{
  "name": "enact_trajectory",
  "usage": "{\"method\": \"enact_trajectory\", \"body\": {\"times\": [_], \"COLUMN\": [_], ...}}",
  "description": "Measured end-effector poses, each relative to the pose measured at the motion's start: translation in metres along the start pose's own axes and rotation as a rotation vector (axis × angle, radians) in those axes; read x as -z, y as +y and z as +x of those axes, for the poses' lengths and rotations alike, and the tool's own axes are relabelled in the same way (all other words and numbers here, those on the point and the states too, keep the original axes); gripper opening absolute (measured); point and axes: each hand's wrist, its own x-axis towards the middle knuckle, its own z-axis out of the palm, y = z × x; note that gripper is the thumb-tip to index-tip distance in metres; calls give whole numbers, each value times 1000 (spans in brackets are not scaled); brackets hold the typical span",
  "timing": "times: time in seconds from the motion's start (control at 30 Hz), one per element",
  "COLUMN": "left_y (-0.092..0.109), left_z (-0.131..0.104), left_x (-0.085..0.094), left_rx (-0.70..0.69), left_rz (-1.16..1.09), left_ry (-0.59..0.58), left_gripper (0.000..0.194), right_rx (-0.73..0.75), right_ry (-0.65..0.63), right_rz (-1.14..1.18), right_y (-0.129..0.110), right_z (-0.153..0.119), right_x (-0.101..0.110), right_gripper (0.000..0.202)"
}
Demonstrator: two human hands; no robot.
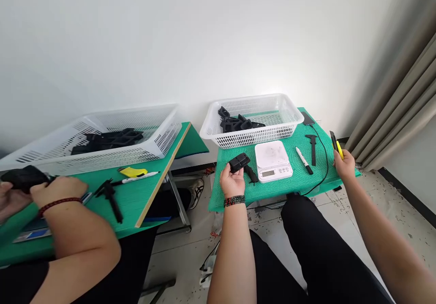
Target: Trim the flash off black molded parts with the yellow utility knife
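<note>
My left hand (pixel 233 182), with a beaded bracelet at the wrist, is closed on a black plastic part (pixel 239 162) at the front left of the green-covered table (pixel 225 197). The part's handle-like end points down to the right, beside the white digital scale (pixel 272 160). At the table's right edge, my right hand (pixel 345 164) grips a yellow and black utility knife (pixel 337 146), held upright. Between the scale and my right hand lie a white marker (pixel 304 160) with a black cap and a black caliper (pixel 313 149).
Behind the scale a white basket (pixel 255 136) holds black parts. A black cable (pixel 326 159) runs from a flat black pad (pixel 307 118). At left, a co-worker's hands (pixel 61 190) hold a black part near another basket (pixel 163 143), a yellow cutter (pixel 132 172) and a caliper (pixel 111 195).
</note>
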Motion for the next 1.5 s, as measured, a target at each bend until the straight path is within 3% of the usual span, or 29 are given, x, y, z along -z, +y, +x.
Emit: {"method": "enact_trajectory", "body": {"times": [0.17,0.3,0.37,0.47,0.53,0.6,0.7,0.77,1.0,1.23,1.43,1.5], "left_y": [-8,-12,-15,-21,-28,-36,-45,-48,-41,-36,-25,-22], "left_z": [-13,-35,-47,-59,-62,-60,-55,-53,-59,-73,-78,-78], "left_x": [-13,-25,-29,-30,-26,-22,-19,-20,-31,-52,-62,-61], "left_rx": [-21,-22,13,33,54,86,132,163,213,298,364,359], "left_rz": [-47,-61,-86,-89,-73,-60,-77,-86,-70,-103,-163,-165], "left_ry": [-40,-130,-259,-395,-405,-376,-282,-218,-248,-162,-3,-11], "left_gripper": [14,13,23,33,31,27,19,15,23,20,27,27], "right_rx": [13,-7,-106,-264,-200,-74,174,218,59,150,2,22], "right_ry": [37,81,-63,-468,-624,-617,-596,-587,-586,-629,-403,-371], "right_rz": [49,263,547,784,791,718,529,453,392,336,276,281], "right_y": [-5,-40,-69,-108,-122,-125,-115,-108,-98,-100,-94,-94], "right_z": [-9,-52,-87,-139,-163,-176,-178,-173,-156,-154,-149,-151], "right_x": [-3,-13,-23,-44,-57,-65,-69,-68,-75,-75,-80,-78], "right_gripper": [29,30,30,34,36,32,21,17,22,22,29,25]}}
